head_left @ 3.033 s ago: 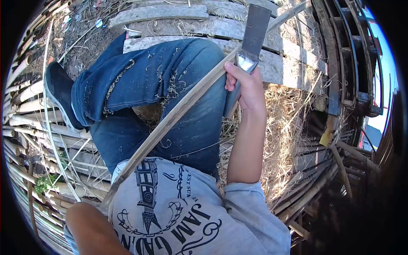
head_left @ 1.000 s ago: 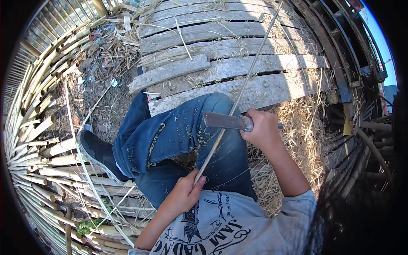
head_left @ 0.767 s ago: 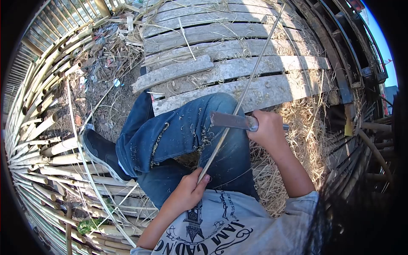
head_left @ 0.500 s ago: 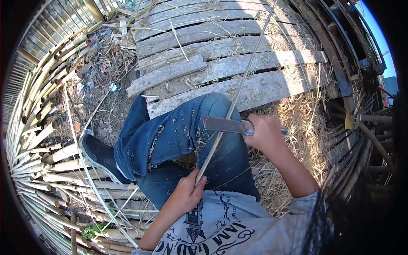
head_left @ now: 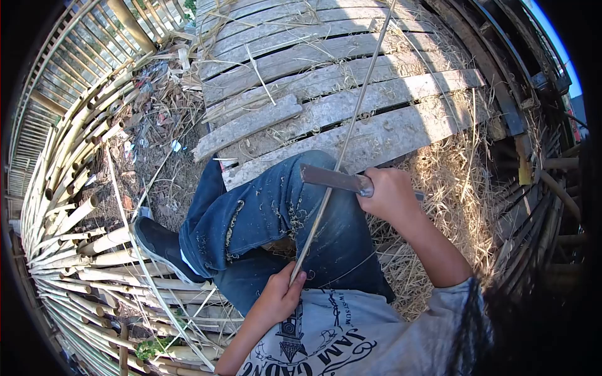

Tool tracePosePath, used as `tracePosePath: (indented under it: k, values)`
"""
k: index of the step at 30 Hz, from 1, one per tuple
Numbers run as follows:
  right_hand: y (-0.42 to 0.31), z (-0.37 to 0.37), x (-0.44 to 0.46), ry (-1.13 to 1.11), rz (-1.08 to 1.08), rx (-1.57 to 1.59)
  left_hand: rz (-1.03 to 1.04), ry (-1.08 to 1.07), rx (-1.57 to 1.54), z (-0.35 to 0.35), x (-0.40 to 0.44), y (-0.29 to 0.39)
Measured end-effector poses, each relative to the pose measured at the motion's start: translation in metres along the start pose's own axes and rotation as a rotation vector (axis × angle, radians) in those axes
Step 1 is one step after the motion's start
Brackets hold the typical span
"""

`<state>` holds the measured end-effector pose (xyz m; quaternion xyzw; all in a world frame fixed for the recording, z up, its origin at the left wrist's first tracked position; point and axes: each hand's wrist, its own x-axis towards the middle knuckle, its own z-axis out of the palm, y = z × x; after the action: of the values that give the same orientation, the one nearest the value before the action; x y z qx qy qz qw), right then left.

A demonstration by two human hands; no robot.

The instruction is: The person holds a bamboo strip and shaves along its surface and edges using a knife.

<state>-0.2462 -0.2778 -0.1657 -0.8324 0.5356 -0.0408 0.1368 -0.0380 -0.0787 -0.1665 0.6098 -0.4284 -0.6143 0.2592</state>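
Grip: two hands, both closed. The left hand (head_left: 282, 296), at 6 o'clock, is wrapped round one slender strip (head_left: 315, 227), thumb uppermost. The right hand (head_left: 392, 195), at 3 o'clock, is closed on the handle of one square-ended knife (head_left: 335, 180), a short length of handle emerging behind the fist.

Position of strip: it runs from the left hand over the raised knee and out towards 1 o'clock, where the frame cuts it off. Material, bamboo or other wood, could not be determined. The knife's blade points to 9 o'clock and crosses the strip above the knee; whether its edge bites cannot be told.

Surroundings, by descending size:
- One slatted platform (head_left: 282, 66), at 12 o'clock, at least six slats visible.
- Bamboo poles (head_left: 119, 239), dozens, fanned from 7 to 10 o'clock.
- One heap of straw (head_left: 433, 257), at 4 o'clock.
- One pair of blue jeans (head_left: 263, 207), worn, one knee raised near centre.
- One grey printed shirt (head_left: 382, 319), at 5 o'clock.
- One loose board (head_left: 248, 127), between 10 and 11 o'clock, lying on the platform.
- One dark shoe (head_left: 162, 244), at 8 o'clock.
- Curled shavings (head_left: 233, 222), too many and too fine to count, caught on the jeans.
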Motion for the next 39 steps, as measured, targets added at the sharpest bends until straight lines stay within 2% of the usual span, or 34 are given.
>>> tracePosePath:
  k: [1, 3, 5, 7, 9, 11, 14, 16, 19, 21, 23, 24, 25, 27, 29, 31, 33, 36, 38, 39]
  values:
    - [-0.006, 0.004, -0.004, -0.038, -0.07, 0.032, 0.001, -0.012, 0.012, 0.0, 0.002, 0.001]
    - [0.008, 0.005, 0.01, -0.035, -0.034, 0.047, -0.059, 0.009, 0.06, 0.0, -0.002, 0.001]
    - [0.037, 0.005, 0.037, 0.169, 0.263, 0.06, -0.048, 0.02, 0.09, 0.002, -0.006, 0.0]
    - [0.045, -0.003, 0.046, 0.231, 0.276, 0.048, -0.012, 0.049, 0.12, 0.0, -0.007, -0.001]
    - [0.029, -0.01, 0.034, 0.057, 0.112, 0.003, -0.079, 0.004, 0.034, 0.0, -0.006, -0.007]
    - [0.013, 0.0, 0.021, -0.024, -0.109, 0.025, -0.049, 0.008, 0.055, 0.001, -0.002, -0.004]
    - [0.032, 0.007, 0.041, 0.016, -0.091, 0.047, -0.106, -0.011, 0.051, 0.004, -0.006, -0.009]
    - [0.046, 0.007, 0.063, 0.194, 0.199, 0.11, -0.088, 0.029, 0.061, 0.003, -0.006, -0.008]
    - [0.058, 0.0, 0.069, 0.252, 0.094, 0.069, -0.126, 0.007, 0.053, 0.0, -0.009, 0.002]
    - [0.036, -0.003, 0.056, 0.188, 0.128, 0.072, -0.098, -0.009, 0.01, 0.001, -0.009, -0.005]
    - [0.021, -0.004, 0.042, -0.057, -0.05, 0.026, -0.133, -0.015, 0.034, -0.001, -0.007, 0.001]
    - [0.024, -0.004, 0.044, -0.057, -0.105, 0.051, -0.13, -0.022, 0.038, -0.001, -0.005, -0.002]
    - [0.036, -0.001, 0.054, -0.061, -0.094, 0.052, -0.137, -0.028, 0.006, -0.001, -0.006, -0.007]
    - [0.067, 0.006, 0.086, 0.181, 0.282, 0.061, -0.141, -0.034, -0.018, 0.0, -0.011, -0.005]
    - [0.085, -0.003, 0.089, 0.213, 0.265, 0.031, -0.089, 0.019, 0.079, -0.001, -0.013, 0.011]
    - [0.078, -0.009, 0.094, 0.24, 0.23, -0.001, -0.105, 0.008, 0.047, -0.003, -0.015, -0.001]
    - [0.05, -0.013, 0.071, 0.0, -0.022, -0.054, -0.132, -0.031, 0.01, -0.004, -0.016, -0.007]
    - [0.04, -0.006, 0.072, 0.01, -0.142, 0.077, -0.078, -0.032, 0.066, -0.002, -0.016, -0.006]
    - [0.07, -0.002, 0.105, 0.133, 0.157, 0.056, -0.137, -0.039, 0.036, -0.004, -0.018, -0.006]
    - [0.086, -0.01, 0.116, 0.164, 0.233, 0.068, -0.134, -0.031, 0.043, -0.006, -0.019, -0.002]
